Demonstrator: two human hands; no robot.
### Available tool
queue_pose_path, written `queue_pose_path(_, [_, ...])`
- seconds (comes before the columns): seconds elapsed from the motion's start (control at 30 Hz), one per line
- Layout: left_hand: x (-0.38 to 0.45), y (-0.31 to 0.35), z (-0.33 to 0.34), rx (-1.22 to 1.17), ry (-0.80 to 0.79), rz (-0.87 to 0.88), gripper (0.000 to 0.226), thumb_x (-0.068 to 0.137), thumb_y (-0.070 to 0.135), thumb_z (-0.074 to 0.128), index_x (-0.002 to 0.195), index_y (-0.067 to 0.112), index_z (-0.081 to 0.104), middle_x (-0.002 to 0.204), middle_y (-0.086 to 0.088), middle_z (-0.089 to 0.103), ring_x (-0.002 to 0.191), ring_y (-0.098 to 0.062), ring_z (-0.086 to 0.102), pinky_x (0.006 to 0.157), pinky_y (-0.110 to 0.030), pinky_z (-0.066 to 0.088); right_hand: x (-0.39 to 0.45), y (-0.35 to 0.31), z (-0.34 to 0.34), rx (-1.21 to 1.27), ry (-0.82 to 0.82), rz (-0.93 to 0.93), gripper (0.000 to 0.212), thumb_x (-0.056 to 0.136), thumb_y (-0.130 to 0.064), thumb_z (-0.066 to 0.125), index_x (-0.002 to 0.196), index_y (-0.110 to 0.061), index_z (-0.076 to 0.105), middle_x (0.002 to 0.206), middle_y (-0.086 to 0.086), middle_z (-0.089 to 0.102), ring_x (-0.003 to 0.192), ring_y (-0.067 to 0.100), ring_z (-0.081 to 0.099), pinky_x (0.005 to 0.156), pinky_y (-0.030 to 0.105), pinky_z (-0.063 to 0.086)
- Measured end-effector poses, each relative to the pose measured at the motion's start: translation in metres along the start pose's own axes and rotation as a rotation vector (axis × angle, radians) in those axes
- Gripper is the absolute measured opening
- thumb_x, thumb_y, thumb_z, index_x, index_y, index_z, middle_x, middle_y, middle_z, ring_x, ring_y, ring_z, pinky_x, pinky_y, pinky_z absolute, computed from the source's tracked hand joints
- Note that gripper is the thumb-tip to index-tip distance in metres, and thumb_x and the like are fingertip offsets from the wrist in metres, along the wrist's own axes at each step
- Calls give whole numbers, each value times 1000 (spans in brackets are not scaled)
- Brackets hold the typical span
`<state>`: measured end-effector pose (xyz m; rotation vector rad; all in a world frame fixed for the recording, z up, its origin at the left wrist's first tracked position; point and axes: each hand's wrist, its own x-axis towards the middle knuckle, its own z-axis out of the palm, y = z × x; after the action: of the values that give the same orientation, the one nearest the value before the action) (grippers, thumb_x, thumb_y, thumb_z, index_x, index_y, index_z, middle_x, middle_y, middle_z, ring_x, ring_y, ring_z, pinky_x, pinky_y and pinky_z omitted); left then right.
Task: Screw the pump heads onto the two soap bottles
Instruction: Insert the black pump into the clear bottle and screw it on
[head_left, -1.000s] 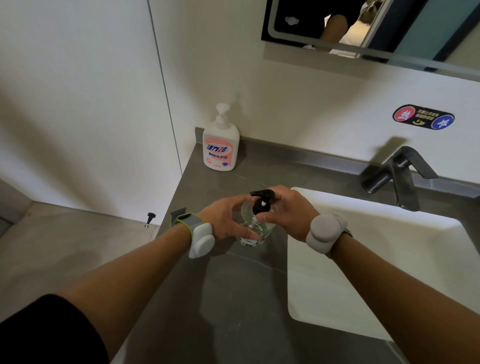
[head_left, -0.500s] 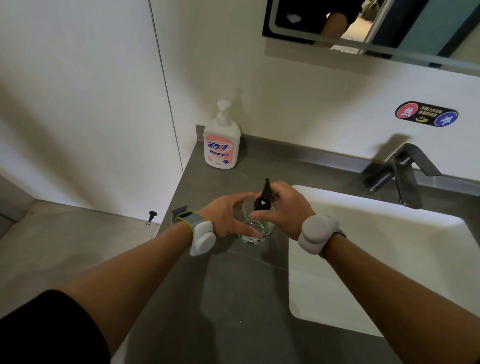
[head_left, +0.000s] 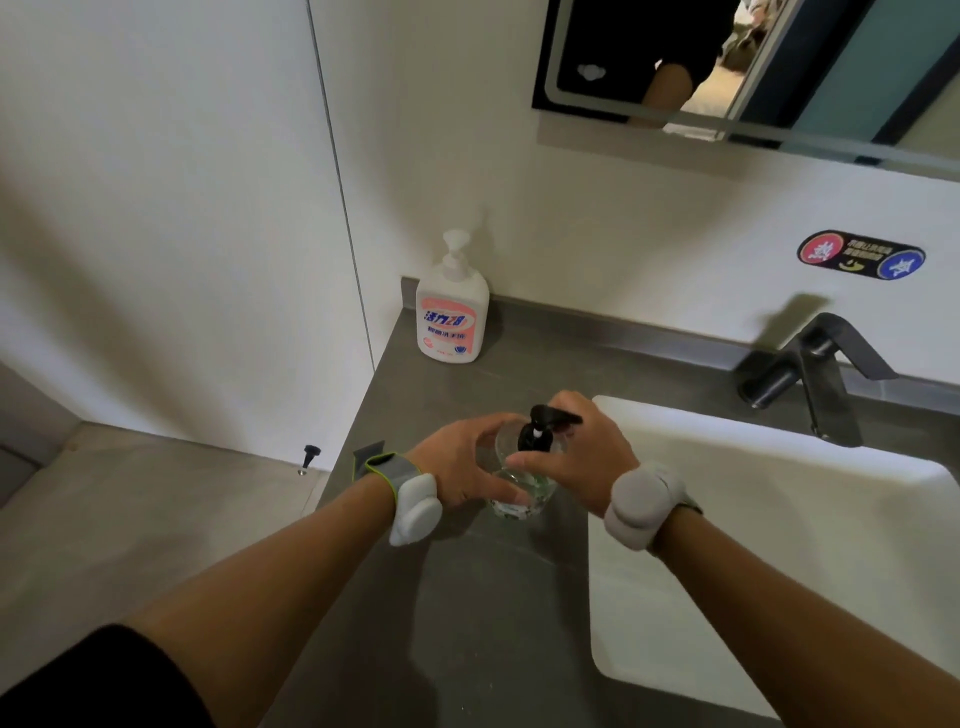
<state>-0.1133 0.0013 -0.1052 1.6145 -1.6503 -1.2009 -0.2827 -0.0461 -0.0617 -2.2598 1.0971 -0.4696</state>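
Observation:
A clear round soap bottle (head_left: 519, 491) stands on the grey counter (head_left: 467, 597), left of the sink. My left hand (head_left: 462, 467) wraps its left side. A black pump head (head_left: 543, 428) sits on the bottle's neck, nozzle pointing right. My right hand (head_left: 582, 460) grips the pump's collar from the right. A white soap bottle (head_left: 452, 312) with an orange label and its white pump on top stands at the counter's back left corner, well away from both hands.
A white basin (head_left: 779, 545) fills the right side, with a dark faucet (head_left: 810, 369) behind it. The counter's left edge drops to a tiled floor (head_left: 130, 519). A mirror (head_left: 753, 67) hangs on the wall above.
The black pump head has turned: its nozzle pointed away half a second ago and points right now. My right hand has shifted around it. The left hand stays on the bottle.

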Motion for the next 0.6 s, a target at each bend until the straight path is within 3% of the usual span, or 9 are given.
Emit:
queue_pose_path(0.1, [1,-3,1,2,3,4,68,59,42,84,112,61,46,103,27,63,95,12,56,77,-11,40,2,4,-13,83,-146,-49,30,77,-28,72,99,-11,61,98,5,59,88,18,56,81,24,49])
queue_pose_path(0.17, [2,-3,2,-1,-4,3,70,60,40,84,116,56,46,106,25,63,97,8,56,79,-13,41,1,5,-14,71,-144,-31,30,76,-27,73,97,-11,61,96,3,59,86,18,56,76,21,47])
queue_pose_path(0.3, [0,0,0,3,-8,7,68,61,40,84,115,56,47,103,30,61,93,20,51,71,-1,36,-1,1,-3,70,2,37,35,69,-30,78,84,-17,50,78,-7,50,68,7,48,63,15,38])
queue_pose_path(0.43, [-1,2,0,-7,17,24,70,59,39,84,119,48,49,108,22,64,97,14,54,76,-7,41,-1,4,-12,59,-120,-73,32,76,-23,73,101,-8,61,100,8,60,91,21,56,83,32,50])
queue_pose_path(0.6, [-2,4,1,-8,10,-10,64,62,39,83,111,59,48,97,36,61,91,22,51,66,4,35,-3,5,1,24,23,12,32,71,-28,77,87,-16,51,87,1,51,72,11,47,65,16,39])
